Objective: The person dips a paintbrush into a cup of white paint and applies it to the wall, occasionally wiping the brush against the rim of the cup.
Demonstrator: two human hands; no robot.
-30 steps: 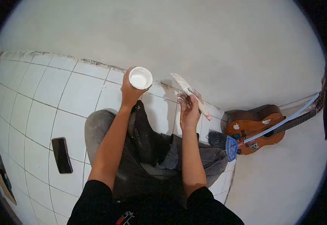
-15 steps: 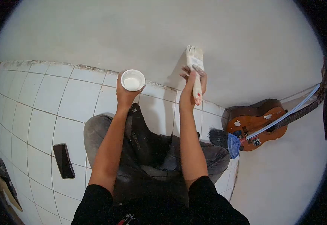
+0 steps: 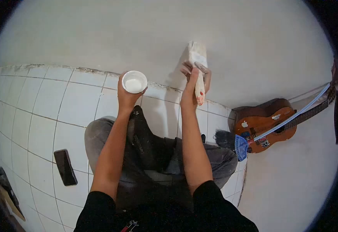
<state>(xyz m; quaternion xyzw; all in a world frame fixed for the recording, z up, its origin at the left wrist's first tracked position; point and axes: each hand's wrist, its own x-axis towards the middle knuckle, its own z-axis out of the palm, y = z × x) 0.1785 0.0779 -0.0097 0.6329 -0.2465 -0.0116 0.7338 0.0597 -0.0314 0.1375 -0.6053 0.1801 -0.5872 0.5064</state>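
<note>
My left hand (image 3: 127, 96) is wrapped round a small white cup (image 3: 134, 72) with white paint (image 3: 133, 85) inside. It is held upright over the tiles near the foot of the wall. In my right hand (image 3: 192, 79) is a paintbrush (image 3: 199, 87), its pale handle marked with red at the end. White covers the bristles, which point up at the light grey wall (image 3: 138, 34), tips right at its surface. Whitish smears show on the fingers of that hand.
White floor tiles (image 3: 78, 102) meet the wall along a grimy edge. A phone (image 3: 65, 167) lies left of my bent legs (image 3: 153, 143). To the right, a guitar (image 3: 254, 120) with stickers leans in the corner, a broom (image 3: 240, 147) with a light-blue handle across it.
The paintbrush and my right hand have moved up and slightly left along the wall. My left hand with the cup has shifted a little left in view.
</note>
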